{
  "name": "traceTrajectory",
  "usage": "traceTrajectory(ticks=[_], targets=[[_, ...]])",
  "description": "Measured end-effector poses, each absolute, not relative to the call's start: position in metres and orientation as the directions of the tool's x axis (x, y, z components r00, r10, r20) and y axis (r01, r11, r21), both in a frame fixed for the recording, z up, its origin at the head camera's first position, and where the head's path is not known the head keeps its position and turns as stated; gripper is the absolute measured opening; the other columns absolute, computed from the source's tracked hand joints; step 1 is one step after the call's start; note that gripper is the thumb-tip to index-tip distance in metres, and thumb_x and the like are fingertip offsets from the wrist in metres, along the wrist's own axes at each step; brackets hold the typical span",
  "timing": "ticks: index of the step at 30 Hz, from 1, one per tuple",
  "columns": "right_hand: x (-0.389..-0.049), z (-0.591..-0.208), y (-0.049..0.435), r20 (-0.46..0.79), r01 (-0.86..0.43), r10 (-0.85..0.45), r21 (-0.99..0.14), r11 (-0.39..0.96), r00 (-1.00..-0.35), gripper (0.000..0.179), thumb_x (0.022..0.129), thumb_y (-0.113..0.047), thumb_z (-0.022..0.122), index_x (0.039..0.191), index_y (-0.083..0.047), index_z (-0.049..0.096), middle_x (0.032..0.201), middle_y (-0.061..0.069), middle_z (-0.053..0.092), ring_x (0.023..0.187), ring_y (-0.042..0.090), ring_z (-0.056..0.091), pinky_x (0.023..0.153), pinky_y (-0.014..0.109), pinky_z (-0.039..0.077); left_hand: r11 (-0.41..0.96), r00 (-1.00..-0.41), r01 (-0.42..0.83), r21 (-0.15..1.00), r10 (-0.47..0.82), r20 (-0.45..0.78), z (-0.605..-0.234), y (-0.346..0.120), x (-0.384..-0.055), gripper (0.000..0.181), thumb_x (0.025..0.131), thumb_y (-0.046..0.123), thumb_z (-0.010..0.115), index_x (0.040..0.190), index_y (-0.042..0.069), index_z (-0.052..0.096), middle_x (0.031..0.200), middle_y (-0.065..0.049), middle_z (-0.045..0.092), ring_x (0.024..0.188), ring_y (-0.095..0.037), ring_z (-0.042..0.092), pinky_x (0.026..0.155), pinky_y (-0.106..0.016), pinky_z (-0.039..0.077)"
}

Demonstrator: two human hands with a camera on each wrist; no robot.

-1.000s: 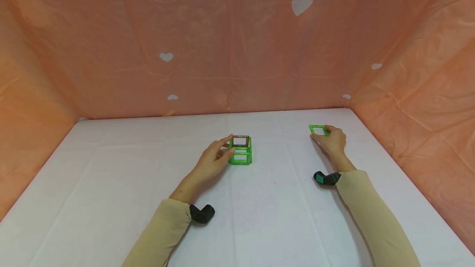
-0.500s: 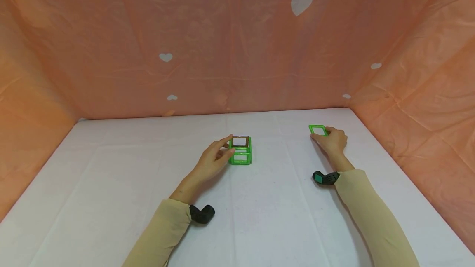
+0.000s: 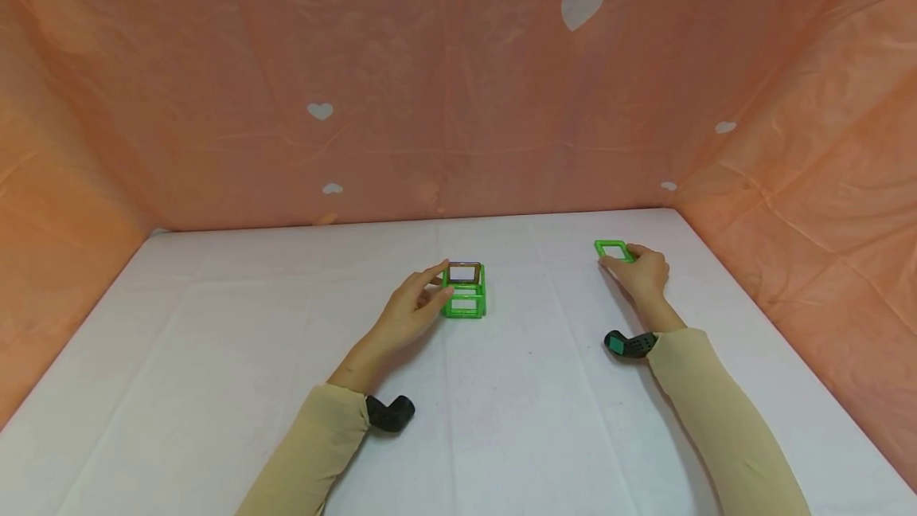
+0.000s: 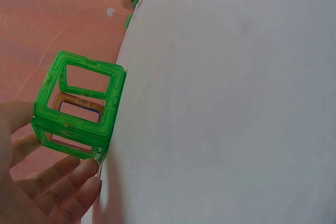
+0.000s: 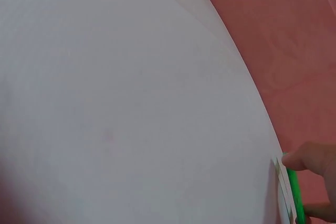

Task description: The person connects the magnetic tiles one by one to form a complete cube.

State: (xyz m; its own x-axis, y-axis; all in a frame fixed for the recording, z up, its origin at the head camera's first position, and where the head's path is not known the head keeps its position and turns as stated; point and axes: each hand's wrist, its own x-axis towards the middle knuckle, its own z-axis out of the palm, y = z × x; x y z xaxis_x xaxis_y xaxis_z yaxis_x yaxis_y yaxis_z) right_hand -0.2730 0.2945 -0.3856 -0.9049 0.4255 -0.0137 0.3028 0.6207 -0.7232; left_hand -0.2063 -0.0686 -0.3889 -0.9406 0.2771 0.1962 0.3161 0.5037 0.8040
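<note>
At the middle of the table stands a small box of green magnetic tiles [image 3: 464, 298], with an orange-and-purple tile [image 3: 465, 263] at its far upper side. My left hand [image 3: 408, 309] holds it from the left, thumb on the near side and forefinger at the back. The left wrist view shows the box's green frames [image 4: 90, 63] close up, the fingers around its side. Off to the right, my right hand [image 3: 643, 273] pinches a single green square tile [image 3: 610, 243] by its right end. In the right wrist view, thumb and finger grip that tile edge-on.
A white cloth [image 3: 530, 404] covers the table. Orange sheeting [image 3: 444, 102] with pale hearts rises behind it and along both sides. Each wrist carries a black band device, one [image 3: 390, 414] on the left and another [image 3: 630, 344] on the right.
The green tile in my right hand has shifted very slightly left and up. My left hand and the box have stayed in place.
</note>
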Motion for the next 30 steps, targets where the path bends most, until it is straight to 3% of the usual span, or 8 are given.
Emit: traceTrajectory(ticks=[5,17,22,30], targets=[[-0.274,-0.385,0.295,-0.020,0.266,0.399,-0.776,0.572,-0.917,0.068,0.087,-0.028,0.068,0.142,0.002,0.042,0.145,0.024,0.042,0.135,0.038,0.036,0.112,0.046,0.030,0.503,-0.942,0.312,0.806,0.277,0.191,-0.389,-0.069,-0.206,0.053,0.097,0.024,0.057,0.146,0.010,0.040,0.123,-0.019,0.056,0.097,-0.028,0.062,0.085,-0.043,0.050],[-0.276,-0.383,0.293,-0.046,0.238,0.357,-0.823,0.516,-0.933,0.067,0.087,-0.025,0.068,0.144,-0.001,0.041,0.146,0.022,0.041,0.131,0.034,0.039,0.109,0.042,0.035,0.503,-0.943,0.309,0.807,0.269,0.194,-0.389,-0.069,-0.206,0.053,0.097,0.024,0.057,0.146,0.010,0.040,0.122,-0.018,0.057,0.093,-0.026,0.061,0.083,-0.041,0.050],[-0.275,-0.383,0.289,-0.044,0.227,0.337,-0.819,0.526,-0.940,0.066,0.087,-0.025,0.069,0.143,-0.002,0.043,0.143,0.023,0.044,0.123,0.031,0.043,0.096,0.036,0.040,0.509,-0.941,0.317,0.800,0.272,0.200,-0.389,-0.068,-0.206,0.053,0.097,0.024,0.057,0.146,0.010,0.041,0.122,-0.019,0.057,0.094,-0.026,0.061,0.082,-0.041,0.050],[-0.275,-0.381,0.284,-0.023,0.177,0.278,-0.822,0.542,-0.960,0.064,0.086,-0.022,0.069,0.142,-0.002,0.045,0.139,0.023,0.048,0.113,0.027,0.046,0.073,0.018,0.039,0.503,-0.941,0.317,0.804,0.271,0.202,-0.389,-0.068,-0.206,0.053,0.097,0.024,0.057,0.146,0.009,0.041,0.122,-0.018,0.057,0.091,-0.025,0.060,0.080,-0.038,0.050]])
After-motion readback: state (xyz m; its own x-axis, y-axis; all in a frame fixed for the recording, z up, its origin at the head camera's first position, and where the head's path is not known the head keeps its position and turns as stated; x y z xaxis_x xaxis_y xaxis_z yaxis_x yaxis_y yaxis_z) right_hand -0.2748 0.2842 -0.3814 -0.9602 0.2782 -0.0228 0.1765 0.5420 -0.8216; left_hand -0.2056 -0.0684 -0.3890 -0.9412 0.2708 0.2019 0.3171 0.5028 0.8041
